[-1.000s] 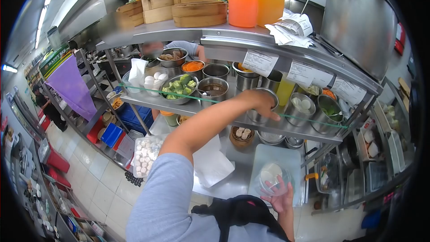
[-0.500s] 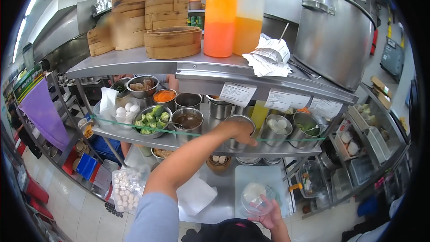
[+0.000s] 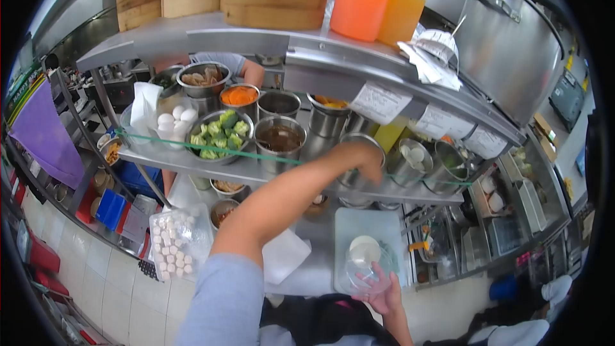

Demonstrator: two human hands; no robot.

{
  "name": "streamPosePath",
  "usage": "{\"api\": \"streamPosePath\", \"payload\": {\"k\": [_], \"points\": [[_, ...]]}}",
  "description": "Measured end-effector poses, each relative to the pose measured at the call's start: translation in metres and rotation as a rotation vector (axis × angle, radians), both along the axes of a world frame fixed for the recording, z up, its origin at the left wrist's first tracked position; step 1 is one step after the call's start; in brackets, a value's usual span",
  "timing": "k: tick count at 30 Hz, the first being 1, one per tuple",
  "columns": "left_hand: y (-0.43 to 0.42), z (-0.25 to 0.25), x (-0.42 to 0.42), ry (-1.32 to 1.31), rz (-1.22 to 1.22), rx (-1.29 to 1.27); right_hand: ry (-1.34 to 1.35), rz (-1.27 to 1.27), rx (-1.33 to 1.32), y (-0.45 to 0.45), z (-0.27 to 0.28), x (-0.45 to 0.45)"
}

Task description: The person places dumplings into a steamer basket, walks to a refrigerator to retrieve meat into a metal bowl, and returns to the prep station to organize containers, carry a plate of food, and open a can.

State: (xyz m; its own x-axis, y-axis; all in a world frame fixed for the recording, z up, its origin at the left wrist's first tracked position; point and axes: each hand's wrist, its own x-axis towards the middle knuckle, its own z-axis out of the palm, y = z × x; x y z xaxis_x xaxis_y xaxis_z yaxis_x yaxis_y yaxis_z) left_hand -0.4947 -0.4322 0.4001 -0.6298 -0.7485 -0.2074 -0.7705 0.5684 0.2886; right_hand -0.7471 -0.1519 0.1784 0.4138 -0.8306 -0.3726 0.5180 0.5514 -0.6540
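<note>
My left hand (image 3: 366, 159) reaches over a steel pot (image 3: 349, 178) on the shelf. Its fingers point down at the pot's mouth, blurred, and what they may hold is hidden. My right hand (image 3: 379, 289) is palm up, gripping a round clear plastic container (image 3: 354, 280) low over a pale cutting board (image 3: 387, 230). A white round thing (image 3: 364, 249) shows at the container's far side; whether it lies inside or behind I cannot tell. Right of the left hand stands a steel pot with white round pieces (image 3: 415, 155).
Along the shelf stand broccoli (image 3: 220, 134), a pot of brown liquid (image 3: 280, 140), eggs (image 3: 177, 117) and shredded orange food (image 3: 239, 96). A glass strip (image 3: 256, 156) edges the shelf. Above are bamboo steamers (image 3: 275, 6) and a stockpot (image 3: 509, 45). Another person's arm (image 3: 252, 73) shows behind.
The camera view has tilted down and shifted, so the upper shelf sits higher. My left hand remains at the same pot, slightly raised. My right hand still holds the clear container.
</note>
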Motion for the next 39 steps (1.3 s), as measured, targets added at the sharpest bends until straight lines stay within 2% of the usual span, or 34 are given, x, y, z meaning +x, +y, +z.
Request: {"api": "streamPosePath", "payload": {"k": [3, 5, 11, 15, 18, 20, 24, 25, 28, 31, 34, 35, 37, 39], "points": [[-0.003, -0.002, -0.001, -0.019, -0.018, 0.033, -0.008, -0.033, 0.011, 0.005, -0.003, -0.004], [-0.006, -0.004, 0.004, 0.062, -0.069, -0.07, -0.049, -0.018, -0.046, -0.001, -0.001, -0.004], [-0.007, -0.009, 0.009, 0.296, -0.085, -0.125, -0.074, -0.013, -0.104, -0.029, 0.024, 0.009], [-0.006, -0.004, 0.007, 0.269, -0.059, -0.06, -0.02, -0.017, -0.141, -0.052, 0.037, 0.019], [-0.002, 0.002, 0.01, 0.332, -0.042, -0.107, -0.024, -0.005, -0.143, -0.063, 0.042, 0.025], [0.001, 0.006, 0.014, 0.503, 0.034, -0.296, -0.034, -0.01, -0.123, -0.069, 0.048, 0.029], [0.071, 0.037, 0.004, 0.453, 0.048, -0.244, -0.025, -0.005, -0.117, -0.072, 0.055, 0.035], [0.096, 0.029, -0.003, 0.419, 0.021, -0.186, -0.036, -0.001, -0.12, -0.074, 0.056, 0.036], [0.132, -0.036, -0.025, 0.23, -0.065, -0.168, -0.055, -0.001, -0.096, -0.069, 0.049, 0.036], [0.147, -0.097, -0.035, 0.133, -0.115, -0.075, -0.099, 0.017, -0.115, -0.069, 0.035, 0.032], [0.147, -0.139, -0.036, 0.083, -0.127, -0.01, -0.035, -0.004, -0.09, -0.065, 0.021, 0.03], [0.15, -0.142, -0.032, 0.077, -0.136, -0.007, -0.017, 0.002, -0.082, -0.063, 0.017, 0.029], [0.151, -0.145, -0.018, 0.428, -0.156, -0.25, -0.005, -0.004, -0.069, -0.059, 0.014, 0.027], [0.167, -0.078, -0.006, 0.468, -0.121, -0.151, -0.002, -0.024, -0.05, -0.056, 0.014, 0.025]]}}
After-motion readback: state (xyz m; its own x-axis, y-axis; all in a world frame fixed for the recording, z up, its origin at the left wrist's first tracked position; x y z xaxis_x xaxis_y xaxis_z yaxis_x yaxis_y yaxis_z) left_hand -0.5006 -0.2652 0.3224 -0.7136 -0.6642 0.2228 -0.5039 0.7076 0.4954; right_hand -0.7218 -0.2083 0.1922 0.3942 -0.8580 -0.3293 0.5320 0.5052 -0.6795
